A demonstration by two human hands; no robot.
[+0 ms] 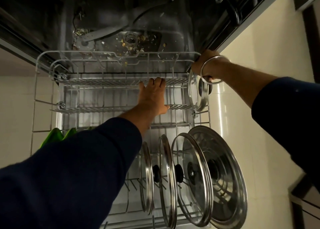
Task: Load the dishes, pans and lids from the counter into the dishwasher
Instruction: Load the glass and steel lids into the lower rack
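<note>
My right hand (207,68) grips a glass lid (199,94) upright at the dishwasher rack's (110,83) far-right edge; my left hand (154,95), fingers straight, rests mid-rack.

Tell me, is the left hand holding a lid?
No. The left hand rests on the tines of the rack; the right hand holds a lid.

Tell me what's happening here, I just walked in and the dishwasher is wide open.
A person is loading lids into the pulled-out lower rack. The right hand holds a glass lid upright at the rack's far right corner, while the left hand reaches among the tines, fingers extended. Four lids already stand on edge nearer the camera.
</note>
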